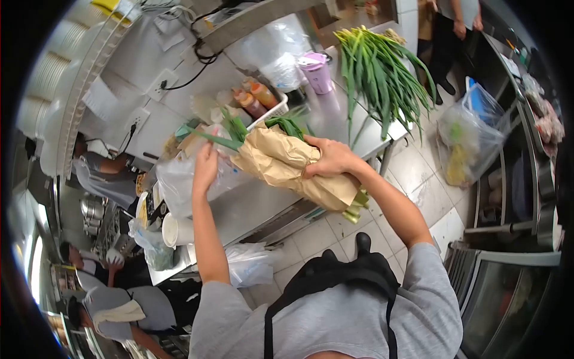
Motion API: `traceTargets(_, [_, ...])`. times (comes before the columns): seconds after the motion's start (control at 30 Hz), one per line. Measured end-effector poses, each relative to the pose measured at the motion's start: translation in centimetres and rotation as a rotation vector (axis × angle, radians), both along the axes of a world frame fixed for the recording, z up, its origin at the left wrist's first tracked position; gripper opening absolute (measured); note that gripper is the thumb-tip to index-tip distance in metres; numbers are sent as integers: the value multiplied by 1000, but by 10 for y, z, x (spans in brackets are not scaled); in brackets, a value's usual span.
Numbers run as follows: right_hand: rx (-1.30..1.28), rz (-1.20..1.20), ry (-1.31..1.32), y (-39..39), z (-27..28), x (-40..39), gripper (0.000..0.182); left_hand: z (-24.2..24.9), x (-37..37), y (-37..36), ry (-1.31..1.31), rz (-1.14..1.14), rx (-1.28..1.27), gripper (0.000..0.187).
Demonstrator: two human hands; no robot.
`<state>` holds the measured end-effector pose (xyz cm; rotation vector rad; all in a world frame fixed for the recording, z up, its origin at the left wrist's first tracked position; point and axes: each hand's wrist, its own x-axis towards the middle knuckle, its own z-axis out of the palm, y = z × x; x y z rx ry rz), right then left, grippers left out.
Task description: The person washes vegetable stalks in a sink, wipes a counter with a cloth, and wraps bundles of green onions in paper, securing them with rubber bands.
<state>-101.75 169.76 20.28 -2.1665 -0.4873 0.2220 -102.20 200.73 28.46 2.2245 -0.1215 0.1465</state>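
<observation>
A bundle of green stalks wrapped in brown paper [281, 158] is tilted over the steel counter [263, 206]. My right hand [335, 157] grips the middle of the paper, thumb below and fingers on top. Leaves stick out of the wrap's upper left end, and pale cut stalks [354, 210] show at its lower right end. My left hand [206, 164] is closed beside the leaves and a clear plastic bag [179, 185]; what its fingers hold, if anything, is too small to make out. Loose long green onions [379, 78] lie at the counter's far right.
A purple cup [317, 73] and a white basket [276, 110] with sauce bottles stand behind the bundle. White tub [177, 231] at the counter's left. Plastic bags [472, 131] hang at right. Co-workers [128, 305] stand at left; another person [459, 30] is at upper right.
</observation>
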Motion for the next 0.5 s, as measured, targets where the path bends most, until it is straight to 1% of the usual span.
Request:
traceTargets(0.03, [-8,24,-12,5,14,5,97,-8,-10,11,31,24,-33,48])
traceTargets(0.1, [-322,116,-132,14,41,13,95,-40,-21,43,27,78,-25,48])
traceTargets(0.13, [-371,149,-286,21,44,15,89,-53,-26,52,37,108,-8,47])
traceTargets(0.17, [-392,183,-295,28,43,15,89,-67,-31,59,33,138,-34,47])
traceTargets(0.23, [-476,185,-463,48,31,16,86,-93,-42,62,191,229,3,47])
traceTargets(0.27, [-485,228,-519,55,10,19,84,-128,-42,66,35,235,29,46])
traceTargets(0.3, [-487,270,-532,58,6,15,84,-167,-38,70,-117,243,68,45])
traceTargets(0.37, [-487,365,-639,62,-2,9,88,-201,-26,59,-240,355,102,47])
traceTargets(0.4, [-499,410,-639,62,-5,6,88,-169,-31,33,-183,439,43,47])
traceTargets(0.43, [-521,457,-703,62,-5,3,89,-128,-36,8,-126,517,-21,48])
traceTargets(0.47, [-540,499,-773,63,-3,3,90,-130,-31,5,-120,548,-44,48])
traceTargets(0.5, [-550,530,-779,64,2,3,90,-132,-26,6,-75,518,-15,47])
